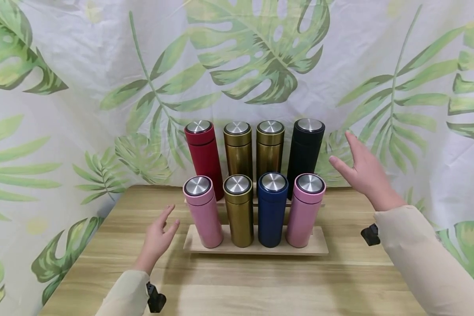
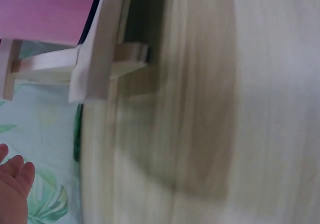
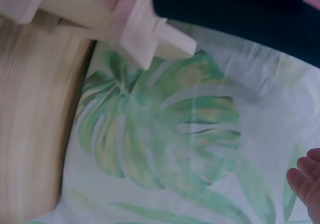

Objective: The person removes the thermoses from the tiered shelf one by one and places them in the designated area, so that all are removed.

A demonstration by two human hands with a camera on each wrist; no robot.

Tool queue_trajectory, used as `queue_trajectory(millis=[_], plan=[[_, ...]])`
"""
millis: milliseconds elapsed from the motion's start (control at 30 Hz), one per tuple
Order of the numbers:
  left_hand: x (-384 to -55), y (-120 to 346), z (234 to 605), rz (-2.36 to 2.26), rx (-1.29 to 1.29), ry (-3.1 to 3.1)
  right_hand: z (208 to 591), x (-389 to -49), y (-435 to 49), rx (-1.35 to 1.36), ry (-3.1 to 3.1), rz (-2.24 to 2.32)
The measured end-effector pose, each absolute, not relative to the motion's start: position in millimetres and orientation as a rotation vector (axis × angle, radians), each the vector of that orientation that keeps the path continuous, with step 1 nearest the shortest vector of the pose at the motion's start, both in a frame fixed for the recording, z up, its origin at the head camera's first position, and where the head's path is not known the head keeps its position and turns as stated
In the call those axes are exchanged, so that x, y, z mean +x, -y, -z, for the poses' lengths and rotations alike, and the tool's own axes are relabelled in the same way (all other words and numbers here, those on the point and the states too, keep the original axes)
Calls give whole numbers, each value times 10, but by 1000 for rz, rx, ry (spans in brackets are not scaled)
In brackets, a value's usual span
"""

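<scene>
Looking through the head camera, I see the left hand (image 1: 158, 240) angled up from the lower left, fingers extended, thumb apart, near the front-left pink vacuum flask (image 1: 207, 219) at centre. My right hand (image 1: 363, 173) is spread wide at right of centre, near the black vacuum flask (image 1: 306, 151). Both flasks stand upright on the wooden rack (image 1: 317, 244) on the worktop (image 1: 260, 285).

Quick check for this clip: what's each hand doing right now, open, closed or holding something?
Left hand: open, holding nothing, apart from the nearest pink bottle.
Right hand: open, holding nothing, nearest the black bottle.
</scene>
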State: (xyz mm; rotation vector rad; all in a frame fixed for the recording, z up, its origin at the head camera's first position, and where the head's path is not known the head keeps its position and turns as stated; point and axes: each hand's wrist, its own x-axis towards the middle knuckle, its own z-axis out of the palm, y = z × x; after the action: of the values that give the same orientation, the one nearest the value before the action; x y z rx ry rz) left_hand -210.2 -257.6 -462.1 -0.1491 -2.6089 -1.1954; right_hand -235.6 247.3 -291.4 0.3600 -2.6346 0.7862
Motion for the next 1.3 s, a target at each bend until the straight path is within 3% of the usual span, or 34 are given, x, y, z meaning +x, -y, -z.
queue_trajectory(millis=[367,867,1300], plan=[[-2029,2385,4859,1396,-44,2632,2696,-2404,-2269,337,2617,-938],[-1992,2230,5009,1590,-17,2571,2506,-2463,-2009,288,2473,-1555],[-1931,2120,5092,1635,166,2541,2520,-2551,-1831,223,2416,-1575]])
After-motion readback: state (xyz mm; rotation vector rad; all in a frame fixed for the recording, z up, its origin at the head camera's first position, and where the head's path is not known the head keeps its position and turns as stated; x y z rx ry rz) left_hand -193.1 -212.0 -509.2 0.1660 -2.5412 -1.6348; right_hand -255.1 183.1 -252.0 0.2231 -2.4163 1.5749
